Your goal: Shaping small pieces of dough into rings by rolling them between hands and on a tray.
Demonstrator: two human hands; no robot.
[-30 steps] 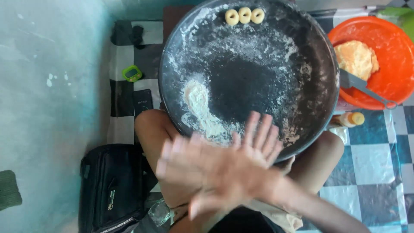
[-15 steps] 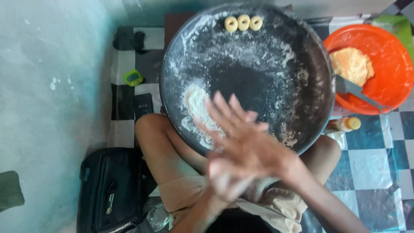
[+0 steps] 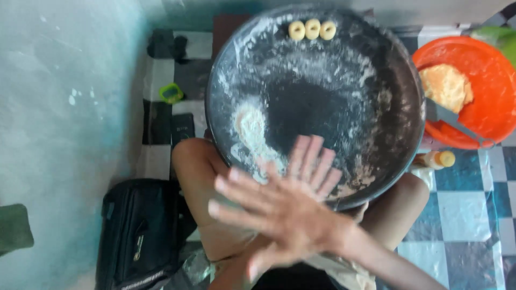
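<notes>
- Pressing palm to palm above the near rim of a pan [image 3: 398, 80]: right hand [image 3: 285, 215] on top, fingers spread and pointing left; left hand [image 3: 312, 164] beneath, fingers pointing up toward the pan's middle.
- Both hands flat and unclenched, grasping nothing that can be seen; blurred, so anything between the palms cannot be told.
- Round, dark and dusted with flour [image 3: 250, 126], the pan resting on the knees, a pale heap lying at its near left.
- Lined up side by side at the pan's far rim, well apart from the hands: three small dough rings [image 3: 312, 29].
- Just right of the pan, an orange bowl [image 3: 484, 70] holding a lump of dough [image 3: 445, 86], with a metal tool [image 3: 457, 122] leaning across its near edge.
- Near the right knee, on the checked floor [image 3: 473, 215], a small yellow bottle [image 3: 438, 159] lying on its side.
- To the left, a black bag [image 3: 142, 236] beside the left leg, and a small green item [image 3: 171, 93] farther off by the wall.
</notes>
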